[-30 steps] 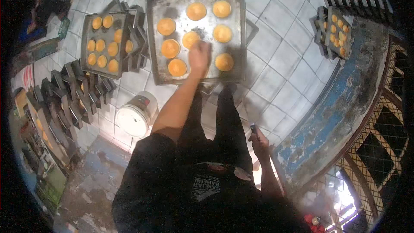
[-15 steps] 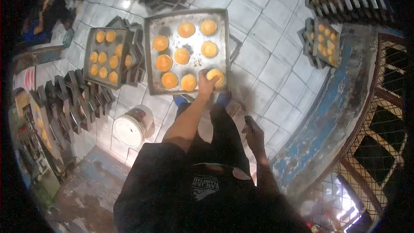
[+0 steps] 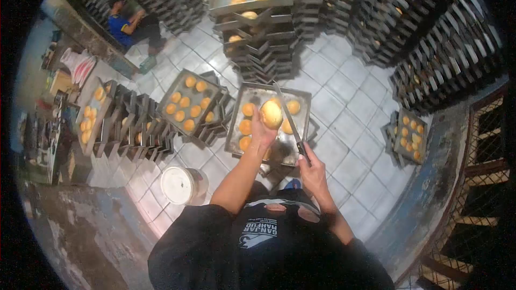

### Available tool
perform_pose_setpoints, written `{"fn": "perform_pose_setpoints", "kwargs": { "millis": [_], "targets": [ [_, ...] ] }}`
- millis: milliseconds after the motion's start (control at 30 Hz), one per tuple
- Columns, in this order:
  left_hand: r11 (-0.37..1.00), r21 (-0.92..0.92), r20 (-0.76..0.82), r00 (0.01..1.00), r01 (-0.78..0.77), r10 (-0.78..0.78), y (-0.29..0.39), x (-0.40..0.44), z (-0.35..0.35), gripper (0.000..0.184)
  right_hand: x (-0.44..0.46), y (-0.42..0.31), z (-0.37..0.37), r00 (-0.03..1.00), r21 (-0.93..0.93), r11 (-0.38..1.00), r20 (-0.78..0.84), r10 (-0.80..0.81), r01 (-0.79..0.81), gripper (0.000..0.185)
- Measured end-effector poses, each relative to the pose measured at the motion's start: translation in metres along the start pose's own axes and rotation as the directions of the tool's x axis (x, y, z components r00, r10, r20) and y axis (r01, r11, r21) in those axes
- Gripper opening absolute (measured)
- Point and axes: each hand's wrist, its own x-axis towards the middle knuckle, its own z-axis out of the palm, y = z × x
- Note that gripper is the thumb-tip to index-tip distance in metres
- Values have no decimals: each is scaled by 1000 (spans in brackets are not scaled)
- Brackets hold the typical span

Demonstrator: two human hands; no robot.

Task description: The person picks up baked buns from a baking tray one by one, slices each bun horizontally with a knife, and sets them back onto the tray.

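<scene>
My left hand is wrapped round a round golden bun, holding it up above a metal baking tray. In my right hand is a long bread knife with a black handle. Its blade points away from me and runs along the right side of the held bun; whether it touches the bun I cannot tell. Several more buns lie on the tray, partly hidden behind my left hand and forearm.
Tall stacks of crisscrossed trays stand ahead and to the right. A lower stack topped by a tray of buns is at the left. Nearby are a lidded white bucket, another small tray stack, and a seated person at upper left.
My left hand has lifted a bun off the tray's near right corner. The knife in my right hand has come up from my side to the bun. The view has tilted further forward.
</scene>
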Motion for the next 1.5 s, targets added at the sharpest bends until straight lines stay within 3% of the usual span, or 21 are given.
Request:
{"fn": "perform_pose_setpoints", "kwargs": {
  "millis": [67,267,400,533,600,667,900,967,1033,1100,1167,1267,1333,1367,1433,1467,1500],
  "targets": [
    [998,-29,-105,993,-64,60,7,-5,16,50,-6,-8,-1,1000,1,1000,13,-25,25,50],
    [985,-78,-64,987,-154,149,16,-19,55,44,-27,-23,-8,959,-95,954,55,-279,283,50],
    [988,-20,9,988,-155,155,18,-21,55,42,-40,-25,-10,965,-75,963,60,-254,258,46],
    [986,8,-44,985,-166,166,9,-33,66,40,-28,-9,-8,932,-122,925,10,-362,361,47],
    [987,111,98,990,-115,104,-6,-43,67,38,-19,-12,-9,918,-159,908,-23,-397,388,49],
    [989,94,69,992,-110,104,-17,-61,86,38,-7,-34,-12,893,-192,879,-28,-449,436,49],
    [980,31,164,968,-197,189,27,-49,73,36,-49,-38,-25,918,-134,908,73,-390,397,50],
    [931,235,161,956,-278,245,14,-57,70,34,-57,-41,-26,969,-41,972,89,-229,233,47],
    [932,277,142,969,-235,202,-11,-63,71,34,-34,-32,-21,938,-69,936,-10,-346,344,48],
    [939,272,113,976,-210,185,-24,-63,70,35,-13,-39,-24,953,-146,942,25,-301,301,49],
    [947,248,164,972,-205,167,-10,-58,68,32,-19,-48,-29,965,-84,962,22,-261,262,49],
    [907,252,163,939,-336,302,22,-58,72,23,-40,-31,-35,945,-168,931,103,-310,323,49],
    [874,315,168,928,-369,332,23,-72,78,23,-56,-20,-34,956,19,960,94,-279,278,48],
    [840,383,177,923,-385,342,20,-82,83,23,-53,-20,-33,957,24,962,93,-274,273,48],
    [847,430,168,950,-312,264,-3,-95,85,23,-41,-30,-35,963,-31,968,115,-243,248,47],
    [843,436,209,946,-315,246,-14,-91,80,21,-26,-26,-31,936,-60,937,107,-336,343,49],
    [838,441,252,941,-321,228,-19,-88,76,19,-20,-33,-33,937,-56,939,100,-333,340,49]
  ]
}}
